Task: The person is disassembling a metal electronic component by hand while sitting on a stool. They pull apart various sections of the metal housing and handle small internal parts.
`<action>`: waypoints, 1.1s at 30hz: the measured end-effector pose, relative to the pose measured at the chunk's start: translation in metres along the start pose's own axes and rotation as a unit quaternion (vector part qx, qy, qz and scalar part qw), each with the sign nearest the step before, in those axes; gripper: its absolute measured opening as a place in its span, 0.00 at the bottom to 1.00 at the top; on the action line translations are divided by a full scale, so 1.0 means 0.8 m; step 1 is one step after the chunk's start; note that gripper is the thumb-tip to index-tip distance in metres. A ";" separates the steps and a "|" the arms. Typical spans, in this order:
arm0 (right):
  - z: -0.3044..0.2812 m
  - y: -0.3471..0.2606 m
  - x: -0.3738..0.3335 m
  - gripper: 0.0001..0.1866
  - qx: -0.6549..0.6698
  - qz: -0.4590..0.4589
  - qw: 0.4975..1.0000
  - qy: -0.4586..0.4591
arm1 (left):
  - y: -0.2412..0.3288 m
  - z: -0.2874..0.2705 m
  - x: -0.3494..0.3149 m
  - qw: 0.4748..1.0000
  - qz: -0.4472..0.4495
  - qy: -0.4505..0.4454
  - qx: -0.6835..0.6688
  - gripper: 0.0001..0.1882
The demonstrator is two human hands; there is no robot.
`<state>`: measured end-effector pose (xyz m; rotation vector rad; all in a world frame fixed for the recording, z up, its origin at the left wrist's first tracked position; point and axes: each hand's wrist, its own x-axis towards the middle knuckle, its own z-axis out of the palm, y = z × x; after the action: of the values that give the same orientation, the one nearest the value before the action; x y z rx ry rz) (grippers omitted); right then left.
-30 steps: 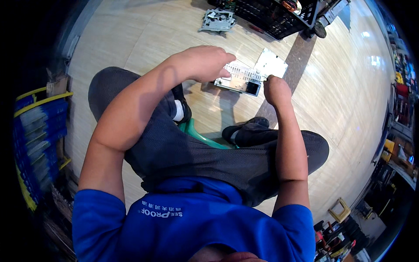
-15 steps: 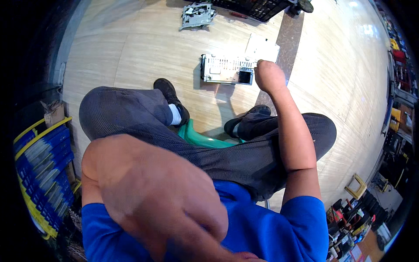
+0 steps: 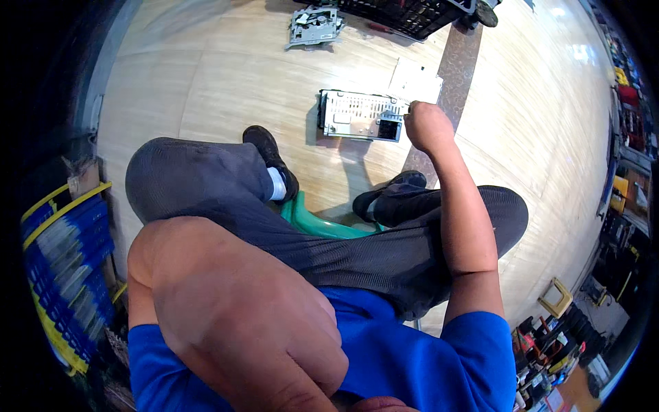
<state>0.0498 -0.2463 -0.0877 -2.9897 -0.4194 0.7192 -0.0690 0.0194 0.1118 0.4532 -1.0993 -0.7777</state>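
Observation:
On the floor in front of my feet lies a boxy metal car stereo unit (image 3: 353, 115) with a slotted silver casing and a square dark opening near its right end. At its right end is my right hand (image 3: 428, 127), fingers pinched together by the casing's upper right corner. What they grip is too small to make out. Just behind the unit lies a flat, pale metal plate (image 3: 416, 81). My left hand (image 3: 254, 323) is raised close to the camera, its back large in view and its fingers curled. The fingertips run past the lower edge, so anything in them is hidden.
A silver disc-drive mechanism (image 3: 314, 27) sits farther off on the floor, left of a black plastic crate (image 3: 412, 15). A green stool (image 3: 322, 225) shows between my legs. Blue and yellow racks (image 3: 68, 254) stand at left; assorted tools (image 3: 549, 353) fill the lower right.
The whole view has shifted slightly, and the stereo's opening shows more of its inside. My left hand has moved a little down and left. My right hand stays at the unit's right end.

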 end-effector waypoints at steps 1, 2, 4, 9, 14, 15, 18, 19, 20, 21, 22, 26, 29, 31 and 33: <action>0.000 0.004 -0.002 0.12 -0.001 0.010 1.000 -0.001 | -0.002 -0.004 0.001 1.000 0.007 -0.002 -0.014 0.19; -0.002 0.005 -0.003 0.13 0.000 0.017 1.000 0.000 | -0.003 -0.006 0.001 1.000 0.013 -0.002 -0.024 0.19; 0.006 0.018 -0.005 0.13 -0.002 0.025 1.000 -0.002 | -0.009 -0.008 0.000 0.999 0.017 -0.003 -0.051 0.19; 0.002 -0.016 0.004 0.13 0.010 -0.016 1.000 0.007 | 0.008 0.025 0.005 0.997 -0.003 0.039 -0.068 0.20; 0.016 0.017 0.002 0.13 0.004 0.008 1.000 0.015 | -0.011 -0.003 0.008 0.985 -0.017 -0.114 -0.127 0.23; 0.013 0.011 0.002 0.13 0.011 0.008 1.000 0.012 | -0.009 0.000 0.009 0.979 -0.036 -0.152 -0.131 0.25; 0.010 0.010 0.001 0.13 0.015 0.013 1.000 0.015 | -0.009 0.009 0.000 0.995 0.046 0.029 -0.080 0.21; 0.010 0.011 0.000 0.13 0.014 0.015 1.000 0.015 | -0.009 0.007 -0.001 0.996 0.039 0.019 -0.080 0.21; 0.009 0.007 0.001 0.13 0.014 0.012 1.000 0.014 | -0.006 0.009 -0.001 0.997 0.030 0.016 -0.074 0.21; 0.009 0.002 0.003 0.13 0.014 0.011 1.000 0.012 | -0.005 0.010 -0.001 0.997 0.029 0.020 -0.071 0.21; 0.008 -0.001 0.003 0.13 0.015 0.005 1.000 0.012 | -0.003 0.011 0.000 0.996 0.029 0.019 -0.079 0.20; 0.010 0.004 0.001 0.13 0.015 0.009 1.000 0.018 | -0.002 0.003 -0.002 0.997 0.008 0.000 -0.081 0.19; 0.011 0.008 0.000 0.13 0.020 0.008 1.000 0.020 | -0.004 0.003 -0.002 0.997 0.017 0.017 -0.075 0.19; 0.012 0.008 0.000 0.13 0.027 -0.001 0.999 0.025 | -0.007 0.004 -0.001 0.997 0.030 0.019 -0.069 0.19; 0.012 0.006 0.003 0.13 0.021 -0.003 1.000 0.023 | -0.008 0.005 -0.001 0.997 0.044 0.021 -0.063 0.18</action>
<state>0.0483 -0.2506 -0.0980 -2.9582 -0.4065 0.6476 -0.0749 0.0156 0.1088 0.3122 -1.0181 -0.7523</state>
